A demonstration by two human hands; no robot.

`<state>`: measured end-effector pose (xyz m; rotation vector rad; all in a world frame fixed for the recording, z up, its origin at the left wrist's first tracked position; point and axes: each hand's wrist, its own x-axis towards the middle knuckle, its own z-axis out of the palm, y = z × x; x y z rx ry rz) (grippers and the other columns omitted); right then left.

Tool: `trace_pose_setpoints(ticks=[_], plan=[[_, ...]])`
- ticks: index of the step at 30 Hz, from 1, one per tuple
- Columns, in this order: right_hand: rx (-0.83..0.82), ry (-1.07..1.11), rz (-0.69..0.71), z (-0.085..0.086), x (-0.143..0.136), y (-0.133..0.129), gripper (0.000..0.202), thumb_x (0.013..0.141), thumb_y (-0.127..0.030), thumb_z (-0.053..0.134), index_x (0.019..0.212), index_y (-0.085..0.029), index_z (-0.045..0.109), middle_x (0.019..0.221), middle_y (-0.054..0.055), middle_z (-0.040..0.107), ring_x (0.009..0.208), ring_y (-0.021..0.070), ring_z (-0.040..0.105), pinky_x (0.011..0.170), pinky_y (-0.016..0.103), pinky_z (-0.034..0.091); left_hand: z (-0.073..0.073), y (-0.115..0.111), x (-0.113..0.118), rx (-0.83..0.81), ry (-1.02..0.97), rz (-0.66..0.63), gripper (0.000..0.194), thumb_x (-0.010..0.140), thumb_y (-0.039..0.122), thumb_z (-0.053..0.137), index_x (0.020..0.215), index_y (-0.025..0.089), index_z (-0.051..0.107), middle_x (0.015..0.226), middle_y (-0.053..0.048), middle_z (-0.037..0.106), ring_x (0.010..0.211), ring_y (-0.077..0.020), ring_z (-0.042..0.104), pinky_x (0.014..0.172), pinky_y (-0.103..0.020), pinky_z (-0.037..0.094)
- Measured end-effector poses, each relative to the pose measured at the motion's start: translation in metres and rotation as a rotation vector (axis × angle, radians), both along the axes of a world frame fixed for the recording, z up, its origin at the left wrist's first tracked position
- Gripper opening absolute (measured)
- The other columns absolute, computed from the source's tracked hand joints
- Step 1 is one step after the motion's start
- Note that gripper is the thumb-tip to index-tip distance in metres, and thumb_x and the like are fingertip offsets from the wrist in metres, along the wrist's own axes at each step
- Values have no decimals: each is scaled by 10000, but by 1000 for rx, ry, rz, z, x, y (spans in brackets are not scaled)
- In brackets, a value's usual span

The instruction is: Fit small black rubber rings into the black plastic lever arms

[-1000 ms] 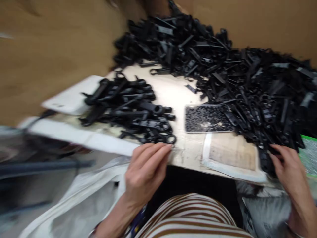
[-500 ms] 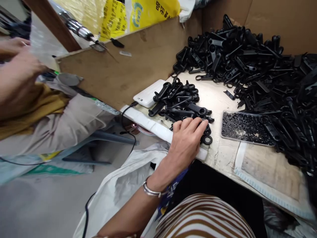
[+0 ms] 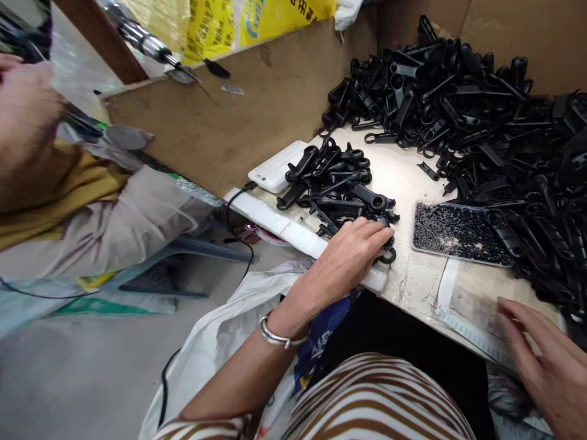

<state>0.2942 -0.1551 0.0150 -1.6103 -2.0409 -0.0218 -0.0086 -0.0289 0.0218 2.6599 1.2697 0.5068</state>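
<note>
My left hand lies at the near end of a small heap of black plastic parts, by the table edge. Its fingers are bent down together over a ring-ended black part; the fingertips are partly hidden. At the lower right, my right hand is over a worn board taped to the table, its fingers stretched and the thumb apart, with nothing in them. Between the hands and farther back lies a shallow clear tray of tiny black pieces.
A large pile of black parts fills the back and right. A white flat device with a cable lies against the wooden partition. An electric screwdriver hangs at upper left. Another person's hand is at far left.
My right hand has come into view from the lower right. My left hand has turned slightly and shifted right over the near parts. The other person's hand has moved, and the view has shifted slightly.
</note>
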Motion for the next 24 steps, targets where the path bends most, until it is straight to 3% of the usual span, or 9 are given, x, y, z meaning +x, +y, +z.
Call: trace_pose_setpoints(ticks=[7,14,19,24], plan=[[-164,-8,302,12,-85,66,242,967,-190,455,1155,-206,607,1119,93,698,942,197,696,773,295,559,-2,4,-13,83,-312,48,270,963,237,508,1198,132,591,1146,-121,670,998,-219,590,875,-369,485],[-253,17,170,16,-134,127,303,942,-214,497,1228,-148,570,971,95,734,761,217,702,680,306,497,-6,3,-23,130,-559,195,282,953,300,544,1193,173,620,1132,-87,700,1048,-203,620,913,-351,507],[-359,36,100,15,-143,143,324,875,-175,525,1190,-176,599,896,62,735,774,214,686,693,297,466,-10,3,-23,152,-607,164,257,935,260,580,1169,165,626,1102,-90,707,1041,-196,620,919,-350,501],[-477,261,85,24,-115,123,297,827,-233,544,1109,-200,629,731,-9,666,601,139,608,603,255,441,-13,1,-20,125,-570,101,262,945,249,560,1189,164,608,1127,-104,690,1049,-207,609,932,-378,479]])
